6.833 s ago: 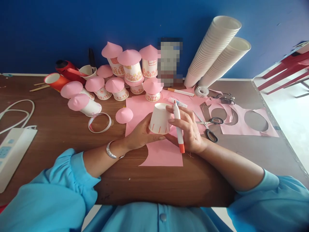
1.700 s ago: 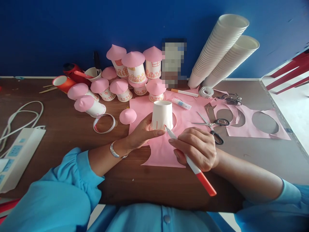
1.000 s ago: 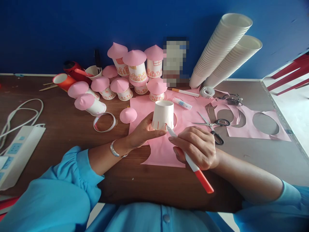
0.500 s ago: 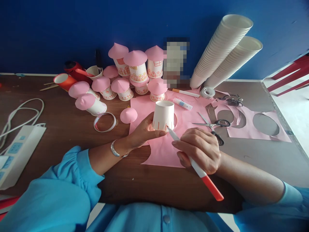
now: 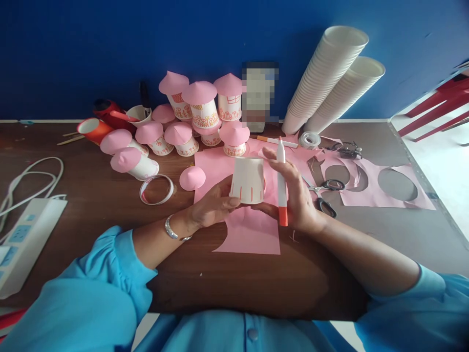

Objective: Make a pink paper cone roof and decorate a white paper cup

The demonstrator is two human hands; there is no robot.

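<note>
A white paper cup (image 5: 248,178) with short orange strokes along its lower edge is gripped at its left side by my left hand (image 5: 212,205). My right hand (image 5: 298,200) holds an orange-and-white marker (image 5: 282,186) upright against the fingers, tip up and uncapped. Its lower fingers reach under the cup's base at the right. Beneath both hands lies a cut pink paper sheet (image 5: 256,234). Behind and to the left stand several decorated cups with pink cone tops, one of them a front cup (image 5: 234,146).
Scissors (image 5: 326,188), a tape roll (image 5: 309,140) and pink scraps (image 5: 388,195) lie to the right, before two tall cup stacks (image 5: 326,78). At the left are a loose ring (image 5: 156,189), a small pink cone (image 5: 192,178) and a power strip (image 5: 34,244).
The marker has left the cup and swung from slanted to upright in my right hand, whose fingers have opened out toward the cup. The cup has turned, showing several strokes.
</note>
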